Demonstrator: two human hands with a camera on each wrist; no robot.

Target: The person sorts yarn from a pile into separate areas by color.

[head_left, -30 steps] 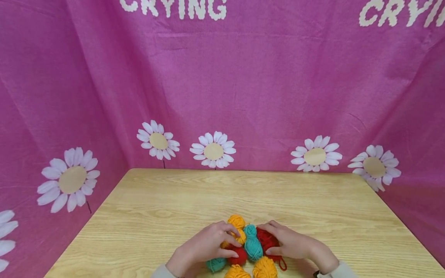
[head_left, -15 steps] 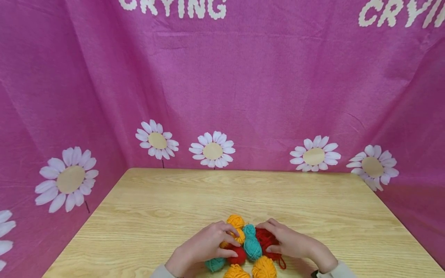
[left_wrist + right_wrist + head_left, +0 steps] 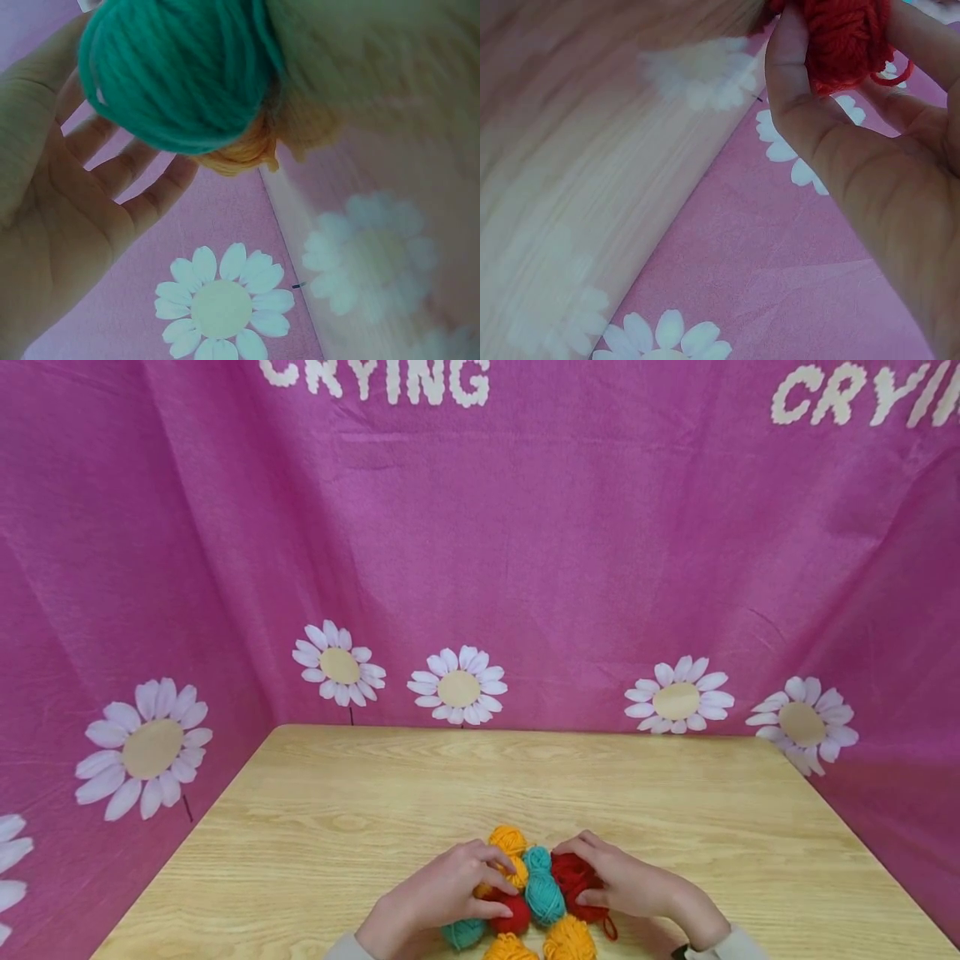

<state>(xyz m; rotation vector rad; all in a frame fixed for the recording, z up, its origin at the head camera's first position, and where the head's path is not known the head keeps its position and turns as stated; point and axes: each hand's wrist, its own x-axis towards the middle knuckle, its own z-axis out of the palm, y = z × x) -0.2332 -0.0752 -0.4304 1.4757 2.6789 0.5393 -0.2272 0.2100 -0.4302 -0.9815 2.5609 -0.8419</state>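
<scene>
Several small balls of yarn lie bunched near the front of the table. My left hand [image 3: 442, 889] holds a red yarn ball [image 3: 513, 917] between thumb and curved fingers, one finger resting against an orange yarn ball [image 3: 516, 875]. Under that hand sits a teal yarn ball [image 3: 463, 933], large in the left wrist view. My right hand [image 3: 633, 881] grips a darker red yarn ball [image 3: 573, 885] with a loose loop hanging off it; the right wrist view shows thumb and fingers around this red yarn [image 3: 847, 45]. Between the hands lies a teal yarn bundle [image 3: 544, 893].
Another orange ball [image 3: 507, 839] sits at the back of the bunch. Two more orange balls are in front, a left one [image 3: 512, 948] and a right one [image 3: 570, 939]. Beyond the wooden table [image 3: 525, 777] hangs a pink cloth [image 3: 510, 543] with daisies and lettering.
</scene>
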